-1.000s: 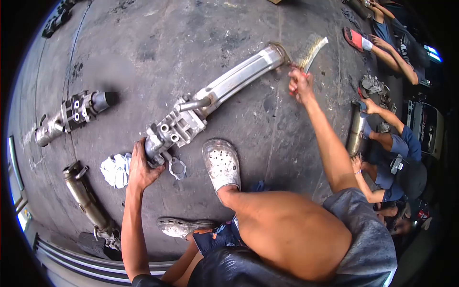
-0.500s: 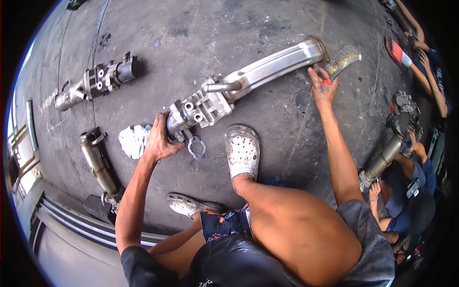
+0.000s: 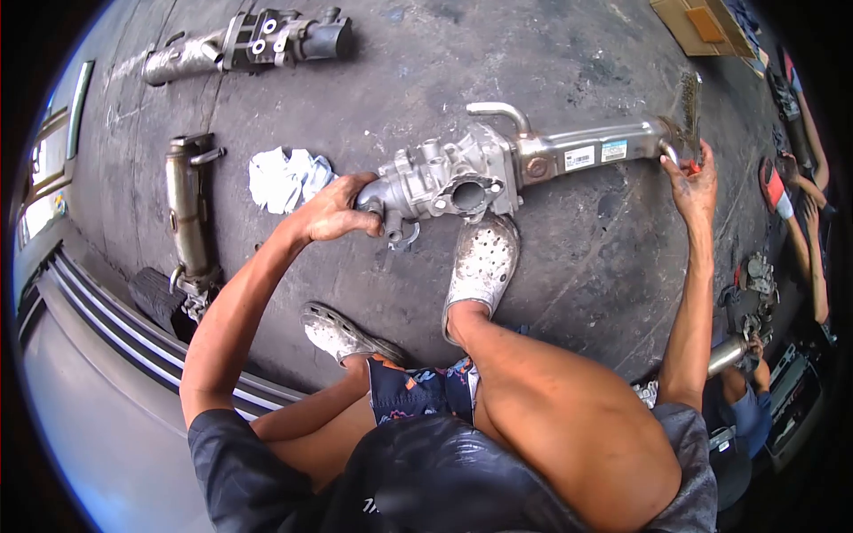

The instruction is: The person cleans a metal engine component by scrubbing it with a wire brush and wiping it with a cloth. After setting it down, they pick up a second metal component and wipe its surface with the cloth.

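A metal EGR cooler with its valve housing (image 3: 453, 182) lies across in front of me. Its cast housing is at the left and the long steel body, bearing two labels, at the right. A round, sooty port on the housing faces me. My left hand (image 3: 342, 209) is wrapped round the dark cylindrical end of the housing. Closed at the far right end, my right hand (image 3: 695, 186) holds a wire brush (image 3: 689, 111) by its red handle, fingers beside the cooler's end pipe. The brush's bristles stand up behind the end flange.
A crumpled white cloth (image 3: 289, 180) lies left of my left hand. Another cooler assembly (image 3: 249, 44) is at the far left, with a smaller one (image 3: 189, 209) nearer. A cardboard box (image 3: 706, 27) is at top right. Co-workers' arms (image 3: 804, 213) and a metal part (image 3: 727, 354) are at right.
The EGR cooler has been rolled over, so its labels and round port now show. My right hand and the brush stay at its right end. The view has shifted, bringing the box in.
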Available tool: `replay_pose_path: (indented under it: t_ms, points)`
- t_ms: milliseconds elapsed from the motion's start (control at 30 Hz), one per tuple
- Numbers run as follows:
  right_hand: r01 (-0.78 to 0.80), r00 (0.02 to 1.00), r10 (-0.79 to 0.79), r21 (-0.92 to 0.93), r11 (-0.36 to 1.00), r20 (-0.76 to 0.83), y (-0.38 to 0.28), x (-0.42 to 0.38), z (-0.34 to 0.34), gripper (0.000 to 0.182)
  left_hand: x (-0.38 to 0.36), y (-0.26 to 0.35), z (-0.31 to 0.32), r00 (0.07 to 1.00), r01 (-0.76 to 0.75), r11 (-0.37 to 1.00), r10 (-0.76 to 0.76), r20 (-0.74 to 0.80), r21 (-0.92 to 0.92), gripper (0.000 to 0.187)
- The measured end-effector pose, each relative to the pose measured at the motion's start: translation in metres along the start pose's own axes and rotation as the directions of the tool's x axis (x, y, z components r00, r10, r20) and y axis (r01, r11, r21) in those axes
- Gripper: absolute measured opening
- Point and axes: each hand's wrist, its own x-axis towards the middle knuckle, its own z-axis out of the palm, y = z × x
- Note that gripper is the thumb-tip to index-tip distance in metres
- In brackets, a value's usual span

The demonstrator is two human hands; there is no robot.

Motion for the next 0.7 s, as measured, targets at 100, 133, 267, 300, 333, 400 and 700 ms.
replay_pose_path:
  t_ms: [100, 133, 267, 300, 333, 400, 700]
  points:
    - [0.016, 0.999, -0.007, -0.172, 0.985, 0.053, -0.014, -0.002, -0.011, 0.087, 0.005, 0.005, 0.003, 0.956, 0.237, 0.969, -0.218, 0.196, -0.076, 0.1]
    - [-0.01, 0.997, 0.024, -0.189, 0.982, 0.068, -0.014, -0.001, -0.011, 0.086, 0.008, 0.002, 0.005, 0.954, 0.24, 0.966, -0.218, 0.204, -0.093, 0.1]
    - [0.046, 0.997, -0.03, -0.268, 0.962, 0.064, -0.021, 0.007, -0.014, 0.076, 0.016, -0.008, 0.014, 0.955, 0.257, 0.942, -0.213, 0.208, -0.215, 0.101]
    - [0.058, 0.996, -0.038, -0.274, 0.96, 0.08, -0.024, 0.009, -0.016, 0.075, 0.016, -0.007, 0.012, 0.952, 0.277, 0.921, -0.225, 0.209, -0.273, 0.1]
    - [0.071, 0.994, -0.046, -0.279, 0.958, 0.095, -0.026, 0.012, -0.016, 0.074, 0.019, -0.01, 0.009, 0.943, 0.283, 0.902, -0.2, 0.266, -0.326, 0.101]
    - [0.073, 0.99, -0.036, -0.276, 0.959, 0.135, -0.03, 0.02, -0.016, 0.072, 0.021, -0.015, 0.007, 0.95, 0.267, 0.897, -0.182, 0.255, -0.351, 0.1]
    - [0.069, 0.988, -0.012, -0.363, 0.929, 0.156, -0.036, 0.026, -0.015, 0.074, 0.017, -0.002, 0.003, 0.985, -0.152, 0.904, 0.107, 0.134, 0.398, 0.104]
